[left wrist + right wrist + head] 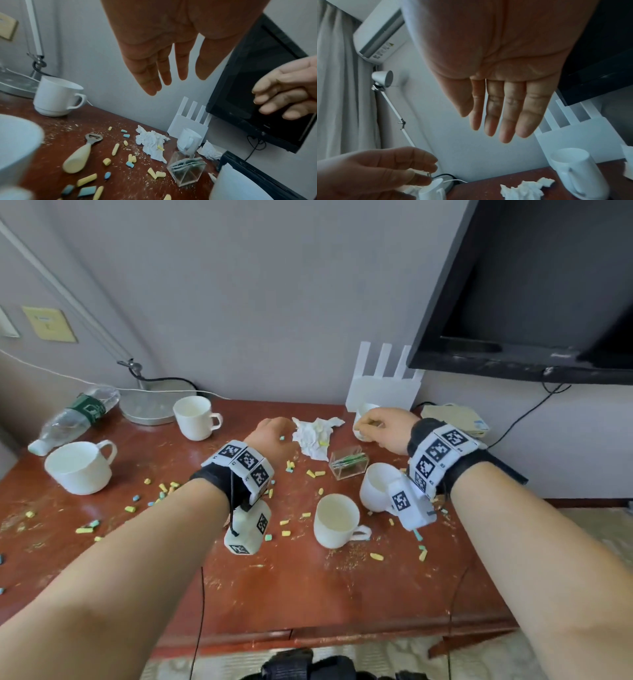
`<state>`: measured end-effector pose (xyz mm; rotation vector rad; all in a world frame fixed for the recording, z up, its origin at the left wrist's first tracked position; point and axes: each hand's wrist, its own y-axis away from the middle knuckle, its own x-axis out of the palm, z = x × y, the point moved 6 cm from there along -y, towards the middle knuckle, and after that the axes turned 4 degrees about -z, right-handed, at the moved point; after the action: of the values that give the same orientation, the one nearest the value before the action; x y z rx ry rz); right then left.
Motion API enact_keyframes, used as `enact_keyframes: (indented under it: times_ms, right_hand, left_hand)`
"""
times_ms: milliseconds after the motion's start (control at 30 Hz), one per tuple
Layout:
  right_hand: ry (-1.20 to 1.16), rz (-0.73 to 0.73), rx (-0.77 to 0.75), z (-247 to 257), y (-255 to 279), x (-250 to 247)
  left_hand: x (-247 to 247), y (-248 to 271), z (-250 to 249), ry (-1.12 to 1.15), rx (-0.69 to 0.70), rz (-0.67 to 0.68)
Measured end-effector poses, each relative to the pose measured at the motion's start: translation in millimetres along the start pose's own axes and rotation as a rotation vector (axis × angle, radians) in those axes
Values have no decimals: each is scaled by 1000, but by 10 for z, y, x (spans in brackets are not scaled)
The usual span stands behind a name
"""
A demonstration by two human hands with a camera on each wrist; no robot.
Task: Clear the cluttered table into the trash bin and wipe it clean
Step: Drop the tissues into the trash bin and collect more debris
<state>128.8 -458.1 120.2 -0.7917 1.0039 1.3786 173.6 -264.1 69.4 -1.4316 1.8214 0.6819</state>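
Both hands hang loose with fingers out, holding nothing. The crumpled tissue (315,436) on the table (308,594) is soft and light — pinch it anywhere, it just squashes.

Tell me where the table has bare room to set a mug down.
Barest: the near strip of the table along its front edge, bordered by the nearest mug; only fine crumbs there. Crowded: the middle and back, with foam bits, the crumpled tissue, clear box and mugs.
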Motion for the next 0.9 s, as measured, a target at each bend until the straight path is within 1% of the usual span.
enact_keyframes:
  times_ms: [100, 200, 300, 400, 533, 633, 733, 800, 900]
  right_hand:
    - [70, 37, 60, -406, -308, -122]
    - [107, 55, 119, -832, -571, -168]
    - [168, 156, 160, -1226, -818, -74]
    - [183, 257, 165, -1516, -1048, 78]
    - [187, 335, 150, -1708, -1346, 231]
    - [144, 375, 134, -1754, -1580, 352]
    - [94, 416, 120, -1793, -1748, 511]
    - [89, 433, 117, -1825, -1794, 606]
    - [65, 456, 138, -1892, -1770, 700]
  left_hand:
    - [213, -482, -42, -39, -37, 45]
    - [433, -832, -9, -130, -66, 84]
    - [702, -1104, 19, -240, -53, 177]
    - [976, -1345, 11, -342, -17, 264]
    - [1343, -1667, -44, -500, 42, 370]
    - [1563, -1862, -50, -666, 87, 445]
    - [1720, -1975, 32, -760, 57, 487]
    - [1821, -2009, 129, -778, 21, 498]
    - [1953, -2050, 205, -796, 4, 530]
